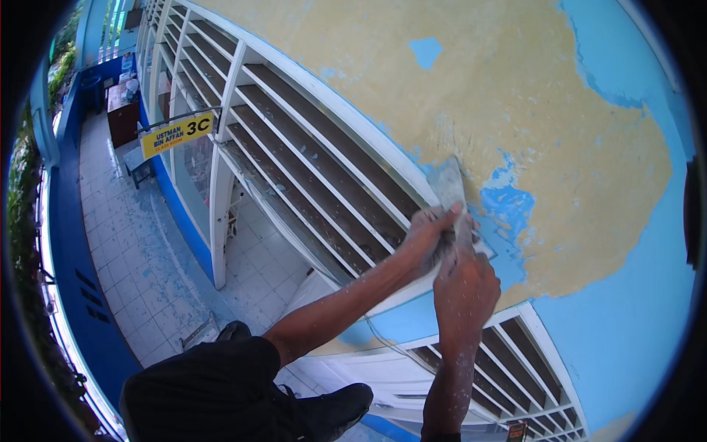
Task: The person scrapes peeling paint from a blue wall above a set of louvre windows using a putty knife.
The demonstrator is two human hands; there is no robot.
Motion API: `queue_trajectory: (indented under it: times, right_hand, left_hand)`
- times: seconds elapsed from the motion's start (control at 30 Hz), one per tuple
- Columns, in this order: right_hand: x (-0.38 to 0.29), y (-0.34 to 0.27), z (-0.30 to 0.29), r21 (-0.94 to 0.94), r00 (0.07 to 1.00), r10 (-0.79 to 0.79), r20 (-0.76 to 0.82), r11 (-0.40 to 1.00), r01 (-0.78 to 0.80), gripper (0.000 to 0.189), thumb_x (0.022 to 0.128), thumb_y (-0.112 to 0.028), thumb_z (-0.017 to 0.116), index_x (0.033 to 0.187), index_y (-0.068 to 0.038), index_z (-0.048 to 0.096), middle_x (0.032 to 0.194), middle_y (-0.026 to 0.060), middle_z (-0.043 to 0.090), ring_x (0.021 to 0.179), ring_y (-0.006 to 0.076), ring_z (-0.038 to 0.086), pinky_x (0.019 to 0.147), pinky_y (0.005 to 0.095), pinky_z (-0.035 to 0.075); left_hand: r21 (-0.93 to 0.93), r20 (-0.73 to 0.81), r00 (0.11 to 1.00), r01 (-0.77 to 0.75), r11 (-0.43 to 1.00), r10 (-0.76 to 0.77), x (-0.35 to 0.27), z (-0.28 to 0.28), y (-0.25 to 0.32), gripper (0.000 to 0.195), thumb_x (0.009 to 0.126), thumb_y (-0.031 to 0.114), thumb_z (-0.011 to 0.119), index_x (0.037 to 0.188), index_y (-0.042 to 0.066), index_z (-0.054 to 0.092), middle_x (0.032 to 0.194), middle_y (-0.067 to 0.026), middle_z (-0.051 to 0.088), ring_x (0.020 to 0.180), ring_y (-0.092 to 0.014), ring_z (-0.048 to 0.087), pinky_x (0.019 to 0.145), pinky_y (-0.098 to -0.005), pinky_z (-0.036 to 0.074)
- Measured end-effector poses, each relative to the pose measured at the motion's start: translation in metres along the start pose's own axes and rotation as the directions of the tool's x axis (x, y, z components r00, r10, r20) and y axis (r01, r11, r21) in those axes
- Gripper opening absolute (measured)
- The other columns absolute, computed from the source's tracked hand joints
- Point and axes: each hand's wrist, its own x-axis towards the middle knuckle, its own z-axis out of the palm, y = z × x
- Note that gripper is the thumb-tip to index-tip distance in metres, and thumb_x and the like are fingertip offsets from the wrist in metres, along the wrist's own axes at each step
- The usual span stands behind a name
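Observation:
A wide-bladed scraper (pixel 448 179) lies against the wall, its blade edge touching the tan surface beside the white louvre frame. My right hand (pixel 467 287) is closed round its handle. My left hand (pixel 428 237) grips the tool too, where blade and handle meet, with its thumb over the handle. The wall (pixel 541 138) shows bare tan patches bordered by light blue paint. Just right of the blade, a patch of blue paint (pixel 511 204) remains with ragged edges. Pale dust and flecks cover both hands and forearms.
White-framed louvres (pixel 309 149) run beside the hands, with paint flakes on their slats. A yellow sign (pixel 177 135) juts out at left. Far below lie a flake-strewn tiled floor (pixel 127 265), a brown table (pixel 122 113) and a low blue wall (pixel 83 276). A cable (pixel 381 334) hangs near the lower louvres.

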Motion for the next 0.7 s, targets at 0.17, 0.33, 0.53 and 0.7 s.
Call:
queue_trajectory:
  times: [0.17,0.33,0.53,0.7]
  right_hand:
    - [0.008,-0.007,-0.005,0.003,1.000,0.007,0.024,1.000,-0.007,0.055,0.089,-0.012,0.061,0.143,-0.008,0.051,0.085,0.0157,0.065,0.066,0.0356,0.067,0.061,0.0453,0.054]
    - [0.015,-0.014,0.007,0.079,0.998,0.045,-0.036,0.996,-0.042,0.034,0.090,-0.013,0.063,0.123,-0.004,0.065,0.079,0.0168,0.065,0.075,0.0368,0.067,0.065,0.0475,0.052]
    - [0.000,0.004,0.004,0.082,1.000,-0.001,-0.031,0.997,0.003,0.045,0.090,-0.010,0.062,0.135,-0.007,0.061,0.076,0.0169,0.063,0.071,0.0368,0.066,0.062,0.0466,0.051]
    - [-0.024,0.025,0.002,0.043,0.998,0.067,-0.008,0.997,-0.067,0.054,0.089,-0.011,0.063,0.143,-0.013,0.055,0.075,0.0155,0.062,0.061,0.0337,0.064,0.055,0.0447,0.050]
  left_hand:
    - [-0.059,-0.005,0.999,-0.052,0.997,0.052,0.004,0.001,0.006,0.040,0.103,0.036,0.056,0.098,-0.002,0.067,0.086,-0.0113,0.071,0.079,-0.018,0.070,0.071,-0.0293,0.058]
    - [0.030,-0.093,0.995,-0.041,0.999,0.044,0.007,-0.005,0.014,0.040,0.103,0.036,0.056,0.097,-0.001,0.067,0.085,-0.0100,0.069,0.075,-0.018,0.068,0.070,-0.0315,0.058]
    - [-0.013,-0.026,0.996,-0.080,0.997,0.080,0.005,-0.006,-0.010,0.041,0.102,0.039,0.057,0.097,0.000,0.067,0.087,-0.0118,0.070,0.077,-0.019,0.070,0.070,-0.0330,0.058]
    - [-0.079,0.011,0.999,0.036,0.996,-0.036,-0.008,0.004,-0.044,0.035,0.101,0.032,0.061,0.098,-0.002,0.066,0.093,-0.0124,0.072,0.082,-0.019,0.072,0.071,-0.0293,0.060]
